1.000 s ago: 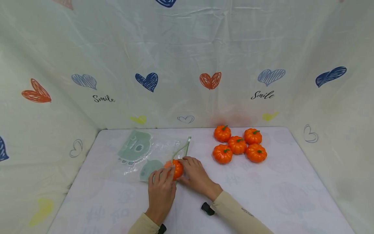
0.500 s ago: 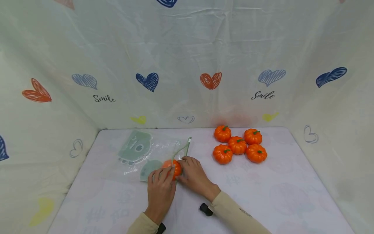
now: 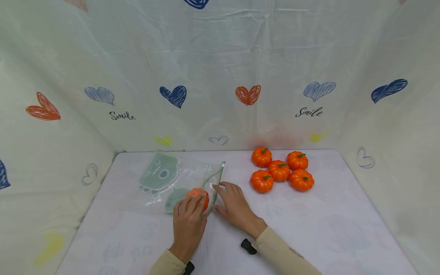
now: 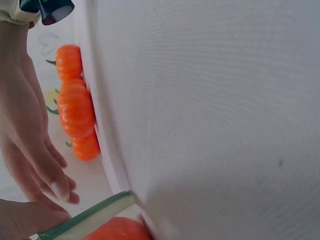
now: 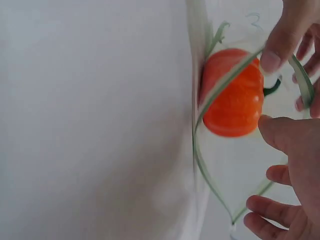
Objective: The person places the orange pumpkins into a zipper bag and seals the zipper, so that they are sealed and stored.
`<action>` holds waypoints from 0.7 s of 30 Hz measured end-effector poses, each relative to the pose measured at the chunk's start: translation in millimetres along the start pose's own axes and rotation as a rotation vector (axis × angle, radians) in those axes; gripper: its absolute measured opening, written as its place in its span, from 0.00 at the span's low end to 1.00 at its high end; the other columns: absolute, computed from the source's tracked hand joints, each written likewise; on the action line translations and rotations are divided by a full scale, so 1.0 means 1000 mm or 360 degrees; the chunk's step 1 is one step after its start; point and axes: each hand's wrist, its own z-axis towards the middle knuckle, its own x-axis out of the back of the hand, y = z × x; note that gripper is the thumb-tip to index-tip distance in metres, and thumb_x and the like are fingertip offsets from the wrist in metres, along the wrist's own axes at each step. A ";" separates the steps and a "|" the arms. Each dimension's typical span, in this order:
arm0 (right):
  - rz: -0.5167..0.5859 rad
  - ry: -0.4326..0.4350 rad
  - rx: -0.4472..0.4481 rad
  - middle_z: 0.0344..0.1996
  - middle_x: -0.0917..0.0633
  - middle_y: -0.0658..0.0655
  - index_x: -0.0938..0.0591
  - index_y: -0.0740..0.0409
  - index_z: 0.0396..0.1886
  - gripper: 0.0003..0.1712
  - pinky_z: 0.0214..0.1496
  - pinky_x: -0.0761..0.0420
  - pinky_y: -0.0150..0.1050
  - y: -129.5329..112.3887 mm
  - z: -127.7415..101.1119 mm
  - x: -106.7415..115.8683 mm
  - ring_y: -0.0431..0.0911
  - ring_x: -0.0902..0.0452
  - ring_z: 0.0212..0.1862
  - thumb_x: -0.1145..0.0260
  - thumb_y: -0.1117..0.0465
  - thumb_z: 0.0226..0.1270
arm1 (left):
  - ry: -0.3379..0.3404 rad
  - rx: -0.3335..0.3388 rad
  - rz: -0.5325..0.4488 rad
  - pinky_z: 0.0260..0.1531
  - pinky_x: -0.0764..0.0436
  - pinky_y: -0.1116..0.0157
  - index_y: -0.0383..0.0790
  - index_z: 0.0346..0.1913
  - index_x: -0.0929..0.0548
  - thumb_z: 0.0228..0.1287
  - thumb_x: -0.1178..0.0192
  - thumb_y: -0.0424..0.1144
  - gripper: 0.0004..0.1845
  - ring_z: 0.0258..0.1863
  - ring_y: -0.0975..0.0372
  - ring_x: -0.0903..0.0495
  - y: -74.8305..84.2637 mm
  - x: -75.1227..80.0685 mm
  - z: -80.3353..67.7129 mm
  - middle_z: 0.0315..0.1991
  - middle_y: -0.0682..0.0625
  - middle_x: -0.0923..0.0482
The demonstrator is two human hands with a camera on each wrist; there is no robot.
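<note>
We count six orange pumpkins: five clustered on the worktop, one ribbed, green-stemmed pumpkin inside the clear bag. Our left hand pinches the bag's green rim; our right hand rests relaxed, fingers apart, beside it.

- Bright, even, diffuse light – only faint shadows on the tabletop.
- Head view bows at its edges.
- Wrist views – soft, washed-out white blur close up.

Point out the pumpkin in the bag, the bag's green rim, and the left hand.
pumpkin (image 5: 235, 97), right wrist view, middle of its orange body
rim (image 3: 215, 183), head view, green strip at the bag's mouth
left hand (image 3: 188, 225), head view, back of the hand
</note>
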 end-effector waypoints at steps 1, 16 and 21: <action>-0.0001 0.0011 -0.0016 0.67 0.23 0.64 0.23 0.57 0.73 0.38 0.73 0.30 0.59 0.003 -0.002 0.003 0.61 0.28 0.68 0.22 0.52 0.67 | -0.0012 0.0005 -0.0002 0.53 0.24 0.47 0.36 0.53 0.10 0.31 0.12 0.29 0.36 0.50 0.49 0.20 0.000 0.000 0.000 0.49 0.47 0.14; -0.0146 0.0371 -0.0262 0.64 0.26 0.70 0.22 0.62 0.68 0.38 0.66 0.27 0.62 0.042 -0.036 0.036 0.66 0.29 0.64 0.17 0.60 0.59 | 0.0028 -0.0035 -0.0014 0.51 0.24 0.48 0.36 0.55 0.10 0.29 0.13 0.27 0.38 0.49 0.49 0.20 -0.005 -0.005 0.003 0.48 0.47 0.13; -0.0152 0.0432 -0.0355 0.63 0.26 0.72 0.21 0.64 0.66 0.38 0.66 0.29 0.63 0.052 -0.043 0.041 0.69 0.29 0.63 0.16 0.62 0.56 | 0.0018 -0.0042 -0.0011 0.51 0.23 0.48 0.36 0.54 0.10 0.29 0.13 0.27 0.37 0.49 0.49 0.20 -0.006 -0.008 0.005 0.48 0.46 0.13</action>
